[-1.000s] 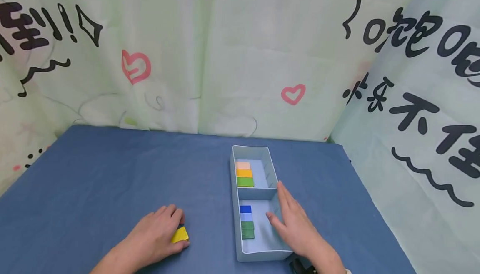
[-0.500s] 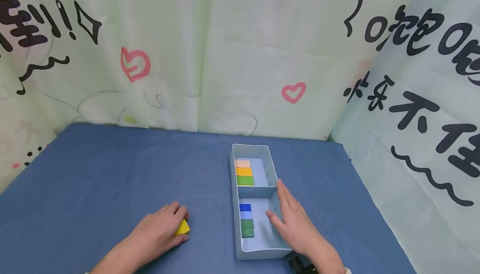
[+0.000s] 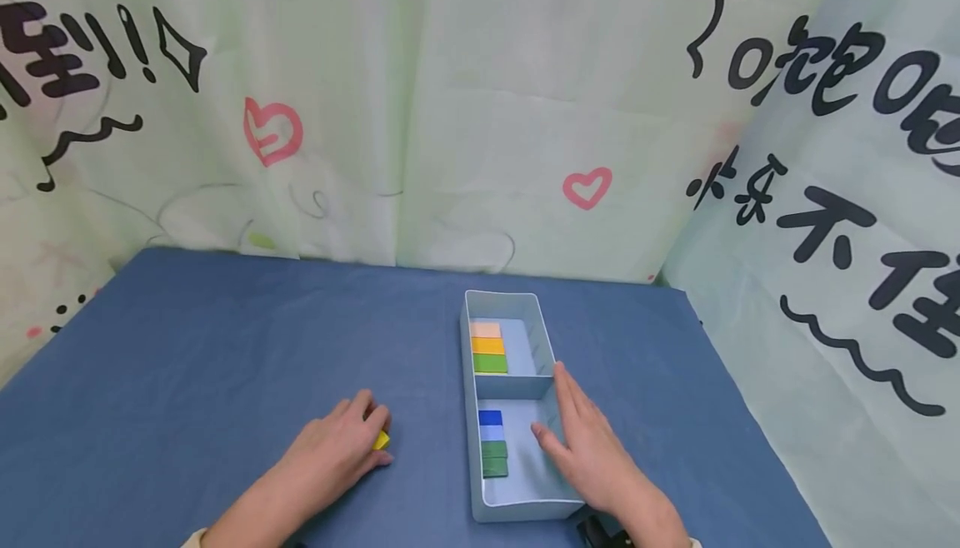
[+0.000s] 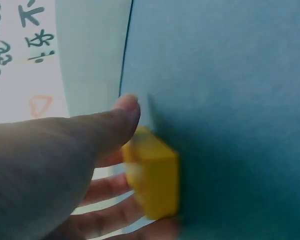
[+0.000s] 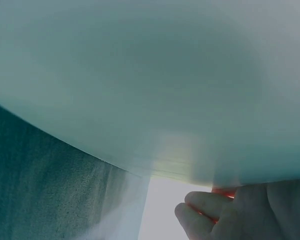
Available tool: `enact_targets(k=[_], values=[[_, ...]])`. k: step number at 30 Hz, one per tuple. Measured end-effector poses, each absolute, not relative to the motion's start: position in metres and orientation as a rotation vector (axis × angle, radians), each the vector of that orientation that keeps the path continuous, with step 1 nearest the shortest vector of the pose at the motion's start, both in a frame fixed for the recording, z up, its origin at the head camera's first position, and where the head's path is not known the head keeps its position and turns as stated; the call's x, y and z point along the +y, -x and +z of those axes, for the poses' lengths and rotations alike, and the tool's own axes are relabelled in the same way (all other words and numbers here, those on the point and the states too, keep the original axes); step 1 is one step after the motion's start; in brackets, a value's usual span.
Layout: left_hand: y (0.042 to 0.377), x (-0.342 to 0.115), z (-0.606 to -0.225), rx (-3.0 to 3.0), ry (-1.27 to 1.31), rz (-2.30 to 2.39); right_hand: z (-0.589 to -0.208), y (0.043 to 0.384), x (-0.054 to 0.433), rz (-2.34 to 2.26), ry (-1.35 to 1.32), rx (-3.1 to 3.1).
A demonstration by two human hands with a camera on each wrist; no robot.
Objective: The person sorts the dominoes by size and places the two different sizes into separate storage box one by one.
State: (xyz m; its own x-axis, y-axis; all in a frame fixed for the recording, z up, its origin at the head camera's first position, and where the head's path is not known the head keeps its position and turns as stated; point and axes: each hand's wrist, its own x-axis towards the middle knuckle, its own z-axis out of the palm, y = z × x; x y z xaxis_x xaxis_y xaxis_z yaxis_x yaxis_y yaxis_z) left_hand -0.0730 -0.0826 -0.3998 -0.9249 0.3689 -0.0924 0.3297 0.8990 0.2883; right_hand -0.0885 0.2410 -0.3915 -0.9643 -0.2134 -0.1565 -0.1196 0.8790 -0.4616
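Note:
My left hand [image 3: 337, 448] is on the blue cloth, left of a pale blue two-compartment box [image 3: 528, 511], gripping a yellow block [image 3: 382, 441] between thumb and fingers. Most of that block is hidden by the fingers in the head view; the left wrist view shows its thick, slightly blurred body [image 4: 161, 182]. At the box's right side, my right hand [image 3: 596, 456] rests with straight fingers along the outer wall and the thumb over the rim. In the right wrist view the box wall [image 5: 140, 90] fills most of the picture, above the fingers.
Peach, orange and light green blocks [image 3: 490, 363] line the far compartment's left wall. Dark blue, light blue and green blocks [image 3: 494, 450] line the near one. A black object [image 3: 600, 533] sits below the right wrist. A printed curtain [image 3: 465, 115] stands behind the table.
My left hand has slid the yellow block rightward and slightly away from me, and its fingers now cover more of it. My right hand and the box have stayed in place.

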Motion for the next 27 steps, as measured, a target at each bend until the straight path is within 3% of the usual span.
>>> enact_targets(k=[7, 19, 27], values=[[0.08, -0.097, -0.387, 2.641, -0.765, 0.541, -0.391, 0.089, 0.241, -0.666, 0.273, 2.853], [0.08, -0.099, -0.382, 2.578, -1.084, 0.389, -0.391, 0.09, 0.242, -0.673, 0.27, 2.857], [0.092, -0.096, -0.377, 2.534, -1.027, 0.36, -0.392, 0.09, 0.242, -0.679, 0.264, 2.86]])
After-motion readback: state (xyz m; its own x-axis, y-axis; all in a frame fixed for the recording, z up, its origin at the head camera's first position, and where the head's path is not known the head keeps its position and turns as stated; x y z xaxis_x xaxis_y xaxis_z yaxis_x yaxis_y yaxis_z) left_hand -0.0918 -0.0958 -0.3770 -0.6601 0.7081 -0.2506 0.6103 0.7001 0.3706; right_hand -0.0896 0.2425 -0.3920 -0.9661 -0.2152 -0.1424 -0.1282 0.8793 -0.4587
